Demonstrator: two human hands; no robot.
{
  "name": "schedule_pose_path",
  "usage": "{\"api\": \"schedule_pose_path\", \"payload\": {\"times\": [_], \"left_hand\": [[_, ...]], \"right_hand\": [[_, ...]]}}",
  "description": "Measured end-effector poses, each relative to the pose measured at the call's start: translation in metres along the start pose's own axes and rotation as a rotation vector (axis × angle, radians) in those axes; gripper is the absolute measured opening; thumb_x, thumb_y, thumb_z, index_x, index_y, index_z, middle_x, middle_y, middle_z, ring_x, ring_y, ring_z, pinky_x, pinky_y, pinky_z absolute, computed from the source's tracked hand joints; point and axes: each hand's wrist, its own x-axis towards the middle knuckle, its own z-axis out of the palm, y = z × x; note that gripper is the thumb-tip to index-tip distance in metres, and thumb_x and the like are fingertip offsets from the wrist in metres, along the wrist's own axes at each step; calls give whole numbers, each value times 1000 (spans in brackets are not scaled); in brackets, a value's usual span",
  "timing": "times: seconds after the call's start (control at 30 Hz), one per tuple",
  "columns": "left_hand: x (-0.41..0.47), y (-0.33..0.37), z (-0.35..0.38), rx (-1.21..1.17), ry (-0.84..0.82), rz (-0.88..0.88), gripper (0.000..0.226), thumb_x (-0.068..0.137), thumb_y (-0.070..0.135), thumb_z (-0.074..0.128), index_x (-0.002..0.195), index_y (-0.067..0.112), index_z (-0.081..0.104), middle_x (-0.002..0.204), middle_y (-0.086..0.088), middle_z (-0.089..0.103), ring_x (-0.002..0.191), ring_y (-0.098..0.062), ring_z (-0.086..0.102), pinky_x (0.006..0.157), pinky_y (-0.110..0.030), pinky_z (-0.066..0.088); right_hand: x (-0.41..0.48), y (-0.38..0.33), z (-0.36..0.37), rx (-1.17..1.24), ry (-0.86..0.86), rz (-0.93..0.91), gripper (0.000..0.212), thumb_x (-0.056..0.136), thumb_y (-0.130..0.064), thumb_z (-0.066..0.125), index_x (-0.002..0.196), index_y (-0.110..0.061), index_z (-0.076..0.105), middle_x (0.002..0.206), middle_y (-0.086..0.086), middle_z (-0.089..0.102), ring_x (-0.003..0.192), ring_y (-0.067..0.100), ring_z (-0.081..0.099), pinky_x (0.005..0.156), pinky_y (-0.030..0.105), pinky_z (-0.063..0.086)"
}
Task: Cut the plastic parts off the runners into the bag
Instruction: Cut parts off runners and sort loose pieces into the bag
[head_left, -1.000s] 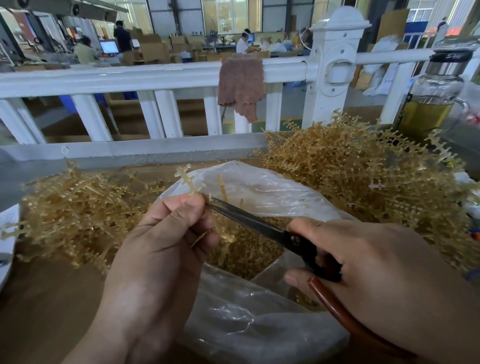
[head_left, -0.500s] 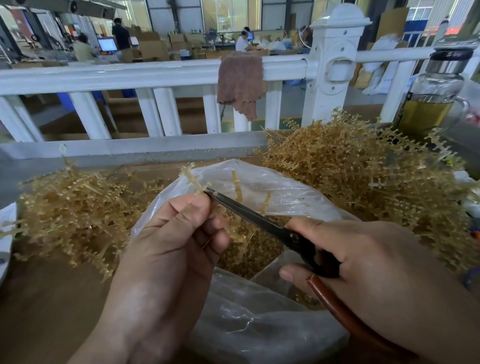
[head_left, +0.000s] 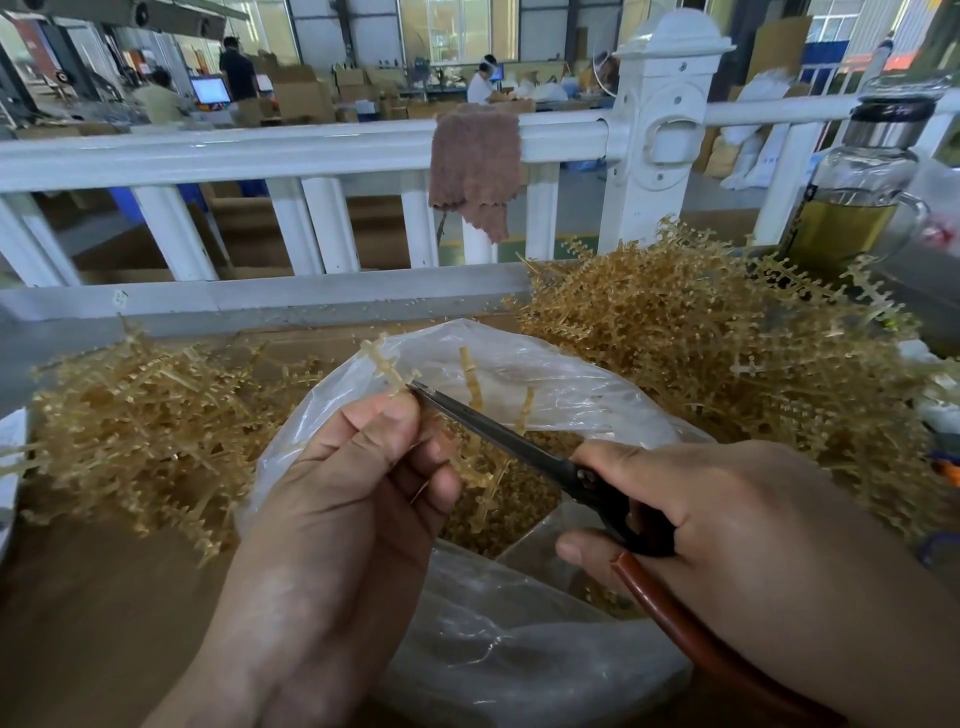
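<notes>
Runner (head_left: 383, 361) sits over the mouth of the bag (head_left: 566, 364), above the loose parts (head_left: 519, 499) inside. It's pinched in the left hand (head_left: 337, 509) betw. thumb & curled fingers. Thumb lies along the stem, tip just under the cut spot. Right hand (head_left: 727, 519) is wrapped round the handles of the scissors (head_left: 498, 431), index on top, other fingers curled under. Blades look nearly together, tip touching the stem just above the thumb. Can't tell if anything is betw. them.

Step in hand, I'd judge: snipping along the top stretch of stem. To do it well:
- Cut close to the stem w/ the blade tips only.
- Keep the thumb below the edge.
- Hold the stem over the open bag so each piece drops in, not outside it.
- Take small bites, and turn the stem betw. snips rather than reaching the blades round.

Axis: visible stem runs long-ways up from the pinch, leaning left & away, free end toward the rail (head_left: 260, 150). Short cross nubs stick out sideways. Lower end is hidden behind the hand. Two more sprigs rise behind the blades, prob. same runner, not sure. Scissors meet it at a slant from lower right.

Round about: left pile (head_left: 140, 415) & right pile (head_left: 727, 364) of runners flank the bag, close against it. Cloth (head_left: 475, 166) hangs over the rail; bottle (head_left: 857, 197) stands far right.
</notes>
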Motion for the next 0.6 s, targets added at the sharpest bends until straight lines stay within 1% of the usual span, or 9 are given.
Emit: {"api": "schedule_pose_path", "payload": {"times": [0.13,0.23,0.33,0.43,0.5,0.57,0.6], "left_hand": [[0,-1,0,-5,14,-5,6,71,20,67,69,22,72,70,1,62,57,-7,60,48,-19,51],[1,-2,-2,-5,7,-7,3,73,20,67,75,19,69,70,1,62,58,-7,59,49,-19,51],[1,-2,-3,-4,0,-9,4,73,20,67,76,18,69,71,1,62,58,-7,60,49,-19,51],[1,-2,-3,-12,-1,-7,4,73,20,67,71,20,71,70,2,63,58,-6,60,48,-18,51],[0,-1,-3,-9,-6,-7,5,74,20,67,70,21,71,69,2,63,58,-6,60,48,-18,51],[0,-2,-3,18,-19,11,11,76,21,66,66,22,70,68,2,61,58,-7,60,49,-19,51],[-1,-2,-3,39,-18,31,14,77,21,65,64,23,71,67,1,61,58,-7,60,49,-19,51]], "right_hand": [[0,-1,-1,-15,-13,0,50,74,-69,37,101,-39,67,55,-16,55,50,2,53,43,20,44],[0,0,-2,-11,-9,-3,52,75,-69,39,102,-36,69,55,-17,57,50,1,54,43,20,45],[0,0,-2,-11,-31,4,52,74,-71,37,100,-37,67,53,-18,53,50,1,52,44,16,38],[0,1,-2,18,-25,2,58,73,-72,37,104,-33,68,60,-15,64,55,3,60,49,25,51],[0,3,-2,31,-25,-3,61,73,-74,38,108,-31,65,67,-13,69,61,5,64,53,31,55],[0,3,0,23,-27,-7,62,73,-75,39,110,-31,62,71,-14,70,63,5,65,53,31,56],[1,3,0,8,-24,-16,61,73,-76,39,110,-32,60,70,-16,69,63,3,64,51,28,55]]}}
